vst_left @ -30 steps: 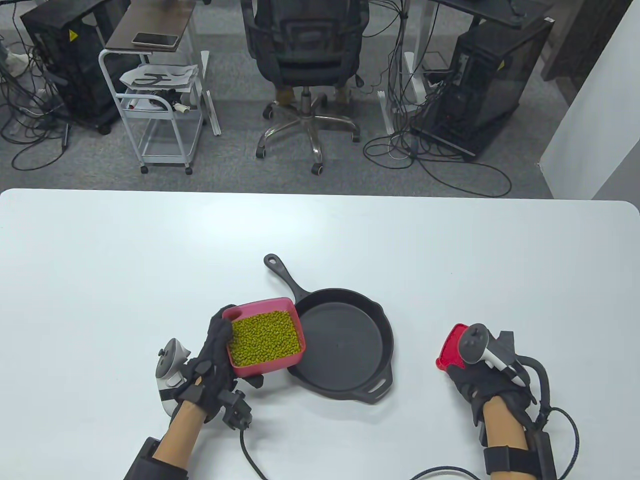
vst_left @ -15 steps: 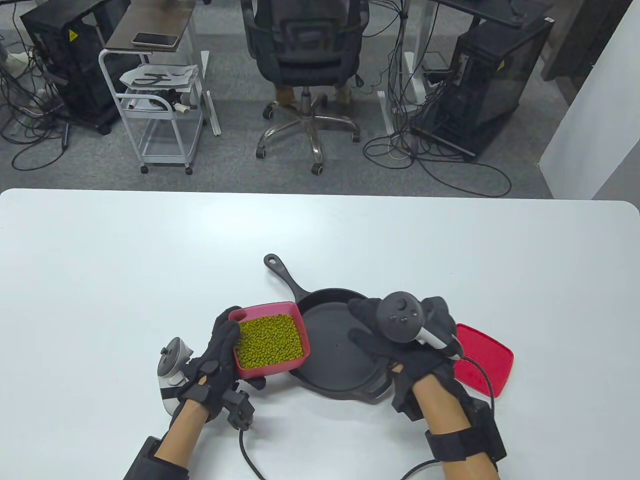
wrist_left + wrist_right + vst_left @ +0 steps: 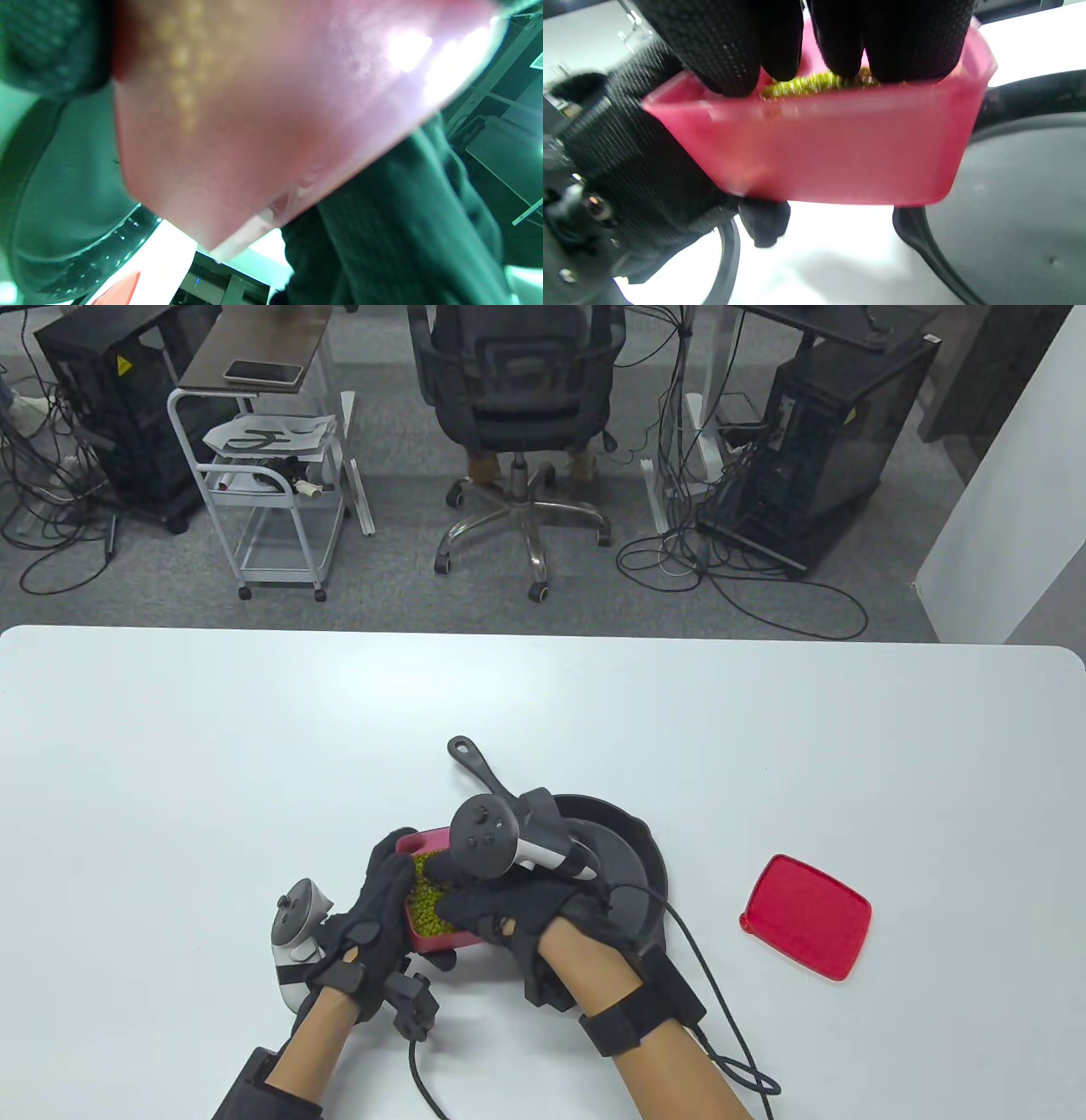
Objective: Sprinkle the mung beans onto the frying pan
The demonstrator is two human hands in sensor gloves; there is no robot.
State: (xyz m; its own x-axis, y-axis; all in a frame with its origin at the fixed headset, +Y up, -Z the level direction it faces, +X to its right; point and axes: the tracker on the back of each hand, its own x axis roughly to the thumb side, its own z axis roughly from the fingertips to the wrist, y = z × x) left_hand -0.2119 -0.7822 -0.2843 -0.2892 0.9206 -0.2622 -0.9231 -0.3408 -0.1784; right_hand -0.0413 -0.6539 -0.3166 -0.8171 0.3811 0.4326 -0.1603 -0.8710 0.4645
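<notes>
My left hand (image 3: 377, 912) grips a pink plastic container (image 3: 422, 841) of green mung beans (image 3: 427, 906) and holds it at the left rim of the black cast-iron frying pan (image 3: 628, 848). My right hand (image 3: 475, 903) reaches across the pan into the container. In the right wrist view its fingertips (image 3: 729, 55) dip into the beans (image 3: 814, 82) behind the container's wall (image 3: 840, 144), so their grip is hidden. The pan's floor (image 3: 1022, 203) has no beans on the part that shows. The left wrist view shows the container's underside (image 3: 254, 106) close up.
The container's red lid (image 3: 806, 914) lies flat on the white table (image 3: 254, 729), right of the pan. The pan's long handle (image 3: 479, 768) points away to the far left. Glove cables trail to the table's near edge.
My right hand left the red lid on the table, crossed leftward over the pan and now has its fingers in the container. My left hand has shifted the container slightly toward the pan.
</notes>
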